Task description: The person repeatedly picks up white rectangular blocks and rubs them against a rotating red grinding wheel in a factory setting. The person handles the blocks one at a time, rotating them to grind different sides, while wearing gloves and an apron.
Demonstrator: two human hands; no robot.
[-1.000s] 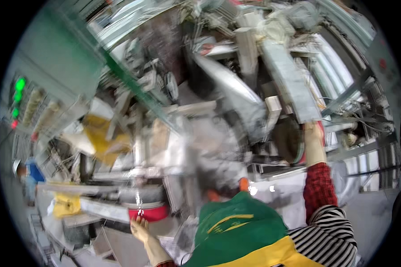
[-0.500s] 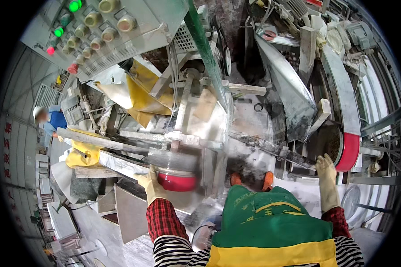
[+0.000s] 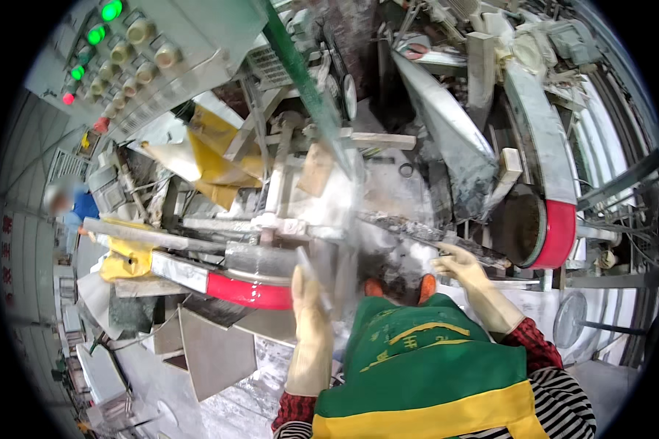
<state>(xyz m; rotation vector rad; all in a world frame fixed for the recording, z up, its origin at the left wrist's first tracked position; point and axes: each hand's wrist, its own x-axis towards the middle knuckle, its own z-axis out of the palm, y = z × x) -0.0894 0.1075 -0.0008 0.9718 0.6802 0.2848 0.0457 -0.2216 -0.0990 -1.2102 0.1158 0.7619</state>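
- Head view, left hand: in a pale cream glove, raised at the person's left, its grip closed around a thin pale strip.
- The strip slants up out of the fingers; it is blurred, so it is hard to be sure of its exact shape.
- The hand stands at the right-hand end of a red band on the left machine; whether they touch, I cannot tell.
- Right hand: also gloved, its grip loose and holding nothing, fingers pointing left, in front of the gap between the two machines.
- Nearest on its right is a grinding-type wheel housing with a second red band around its curved end, apart from the hand.
- Below, the green apron with a yellow border, and orange shoes on the floor.
- Upper left, a control panel with green and red lamps; under it, a folded yellow sheet.
- Far left, another person in blue, well apart.
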